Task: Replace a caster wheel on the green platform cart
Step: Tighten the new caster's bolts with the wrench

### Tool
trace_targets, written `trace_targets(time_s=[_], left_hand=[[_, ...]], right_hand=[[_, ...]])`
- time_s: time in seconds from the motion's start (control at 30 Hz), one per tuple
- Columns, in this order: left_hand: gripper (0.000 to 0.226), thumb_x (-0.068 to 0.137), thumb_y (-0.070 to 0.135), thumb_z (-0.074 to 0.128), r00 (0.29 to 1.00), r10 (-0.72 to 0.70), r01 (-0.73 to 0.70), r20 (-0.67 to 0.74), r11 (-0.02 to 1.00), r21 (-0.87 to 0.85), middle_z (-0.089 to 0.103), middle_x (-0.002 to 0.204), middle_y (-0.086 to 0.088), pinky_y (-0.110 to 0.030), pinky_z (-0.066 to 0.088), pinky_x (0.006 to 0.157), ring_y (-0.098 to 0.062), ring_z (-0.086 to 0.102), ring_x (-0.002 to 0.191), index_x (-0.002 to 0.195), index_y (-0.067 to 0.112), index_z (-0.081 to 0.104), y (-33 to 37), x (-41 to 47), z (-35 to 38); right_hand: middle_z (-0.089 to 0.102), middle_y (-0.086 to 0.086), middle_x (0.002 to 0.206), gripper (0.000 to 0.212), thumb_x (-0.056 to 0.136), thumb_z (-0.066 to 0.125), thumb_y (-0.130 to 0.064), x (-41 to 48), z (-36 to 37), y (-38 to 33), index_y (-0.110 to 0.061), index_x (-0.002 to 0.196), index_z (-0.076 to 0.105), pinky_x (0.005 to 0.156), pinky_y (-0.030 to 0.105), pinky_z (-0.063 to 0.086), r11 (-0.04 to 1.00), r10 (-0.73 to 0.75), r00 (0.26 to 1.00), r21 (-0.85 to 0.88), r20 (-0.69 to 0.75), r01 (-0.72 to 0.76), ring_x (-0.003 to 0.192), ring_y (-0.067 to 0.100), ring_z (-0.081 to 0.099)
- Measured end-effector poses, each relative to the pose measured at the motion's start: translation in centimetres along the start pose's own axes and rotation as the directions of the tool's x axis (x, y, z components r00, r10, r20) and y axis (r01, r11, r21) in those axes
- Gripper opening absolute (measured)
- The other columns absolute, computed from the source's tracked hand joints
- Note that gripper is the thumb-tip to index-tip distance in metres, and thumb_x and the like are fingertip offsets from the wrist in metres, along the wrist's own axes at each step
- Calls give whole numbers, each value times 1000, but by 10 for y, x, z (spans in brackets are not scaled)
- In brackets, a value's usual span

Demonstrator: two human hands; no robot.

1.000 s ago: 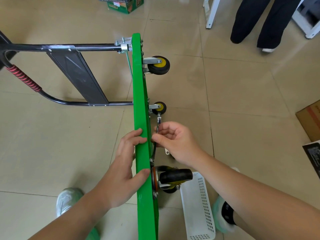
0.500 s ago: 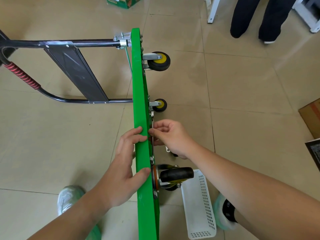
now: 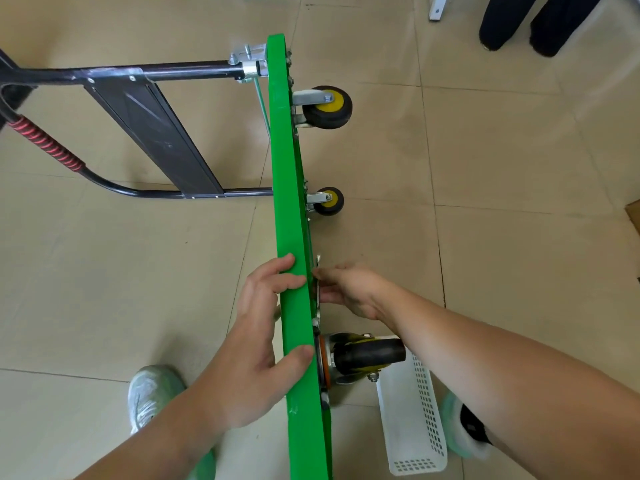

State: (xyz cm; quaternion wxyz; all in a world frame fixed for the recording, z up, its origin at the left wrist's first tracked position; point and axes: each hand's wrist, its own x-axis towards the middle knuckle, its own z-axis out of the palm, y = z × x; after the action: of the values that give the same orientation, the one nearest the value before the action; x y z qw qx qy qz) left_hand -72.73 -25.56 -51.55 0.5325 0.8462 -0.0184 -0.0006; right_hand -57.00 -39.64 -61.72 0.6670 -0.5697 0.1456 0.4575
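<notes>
**Caster swap on the green cart: mid-job, wheel mount right under the hand**

The green platform cart (image 3: 291, 209) was tipped up on its side on the floor (image 3: 104, 271), seen edge-on, with its long axis running straight away from the person. The caster wheel (image 3: 370, 355) being worked on sat at the cart's near end. It stuck out sideways from the underside, black tyre with an orange-ish plate against the green.

The right hand (image 3: 349, 292) was on that same underside, just beyond the caster and closer to it than the other hand's fingers. Its fingertips looked pinched on a thin metal tool (image 3: 318, 263) lying flat along the cart, probably a wrench, though it was too blurry to swear to it. My guess is it was on one of the mounting bolts, so the next turn would mean swinging along the cart's length, with the caster towards the person from that hand.

The left hand (image 3: 256, 344) was wrapped over the cart's top edge, fingers on one face and thumb on the rim, keeping the cart upright.

Further up the cart, two yellow-hubbed wheels (image 3: 329, 107) (image 3: 329, 201) poked out on the same side. The black folding handle (image 3: 114, 71) lay out on the opposite side. A white basket (image 3: 415, 427) sat on the floor just beside the near caster. Someone's legs (image 3: 502, 19) stood well beyond the cart's far end.
</notes>
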Motion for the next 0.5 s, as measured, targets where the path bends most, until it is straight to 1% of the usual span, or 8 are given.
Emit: trace_targets(time_s=[0.07,0.1,0.17,0.23,0.33,0.4,0.5], left_hand=[[60,80,39,60,1000,4,-4,-2,1000,3,21,159,22,-51,37,117,-15,23,154,134,48,37,1,0,1],[59,80,39,60,1000,6,-6,-1,1000,1,22,159,22,-49,37,116,-14,23,154,134,49,37,1,0,1],[58,81,40,60,1000,16,-16,-1,1000,-5,22,158,23,-40,36,114,-12,23,154,133,50,37,2,0,1],[57,81,41,60,1000,23,-23,-3,1000,-9,22,157,24,-33,35,112,-10,22,154,133,50,38,3,0,1],[57,80,41,59,1000,19,-19,-11,1000,-5,22,157,25,-24,34,109,-8,21,154,134,45,39,2,-1,2],[59,79,40,59,1000,10,-10,-17,1000,-2,23,157,25,-25,33,109,-8,21,154,135,39,40,1,-1,3],[60,79,40,58,1000,-8,7,-18,1000,-8,23,157,26,-23,33,109,-6,20,154,136,34,41,1,-2,3]], right_hand=[[71,14,88,9,95,66,-10,-6,-5,-18,-2,93,64,77,32,62,996,-91,994,19,-52,92,77,21,72],[71,13,87,9,95,66,-12,-11,-8,-28,-4,91,65,77,32,62,989,-150,986,-3,-73,150,76,20,71],[70,12,89,7,94,67,-13,-25,-10,-46,-6,94,66,75,32,60,963,-265,962,-60,-69,261,77,19,72],[71,9,88,4,94,67,-10,-43,-6,-57,-7,97,66,73,32,61,936,-344,938,-89,-39,340,78,19,72],[72,8,86,5,92,68,-5,-68,5,-57,-9,95,66,76,36,63,894,-417,908,-168,34,416,80,19,72],[72,6,84,8,91,70,-5,-78,11,-49,-12,94,67,77,36,63,864,-447,891,-220,79,453,80,15,72],[72,0,82,11,89,72,-7,-86,17,-40,-16,95,68,76,33,62,827,-485,868,-271,100,493,79,10,70]])
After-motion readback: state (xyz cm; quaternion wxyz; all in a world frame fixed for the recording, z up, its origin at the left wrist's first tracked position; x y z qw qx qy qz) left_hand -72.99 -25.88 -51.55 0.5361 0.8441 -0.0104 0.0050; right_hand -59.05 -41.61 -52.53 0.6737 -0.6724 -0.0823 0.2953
